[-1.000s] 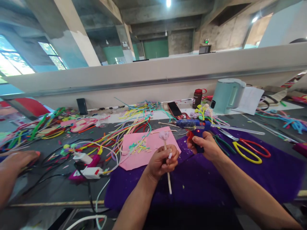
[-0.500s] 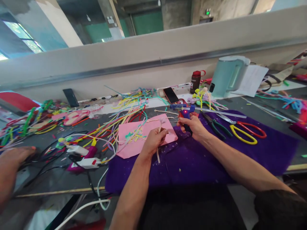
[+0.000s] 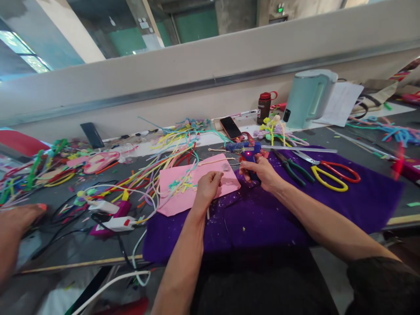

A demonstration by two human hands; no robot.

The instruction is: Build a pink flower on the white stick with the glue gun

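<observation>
My right hand (image 3: 262, 172) is wrapped round the handle of a blue glue gun (image 3: 250, 152) with a lit red light. A long clear glue stick (image 3: 302, 149) juts from its back toward the right, and its nozzle points left. My left hand (image 3: 209, 188) is closed in a pinch over the pink sheet (image 3: 173, 205). From under it shows the lower end of a cream pipe cleaner (image 3: 208, 213); most of it is hidden by the hand. Just beyond those fingers is a small pale lilac tuft (image 3: 225, 167). Small green and yellow clippings (image 3: 180, 186) lie on the sheet.
Under both hands spreads a purple cloth (image 3: 262, 218) with pliers (image 3: 292, 168) and scissors (image 3: 331, 173) on it. Behind are a phone (image 3: 230, 127), a bottle (image 3: 264, 107) and a kettle (image 3: 308, 98). Plugs, cables (image 3: 120, 223) and another person's hand (image 3: 22, 218) are at left.
My left hand has turned over the pipe cleaner, so less of its stem shows below. The glue gun stays in my right hand; the view has shifted slightly.
</observation>
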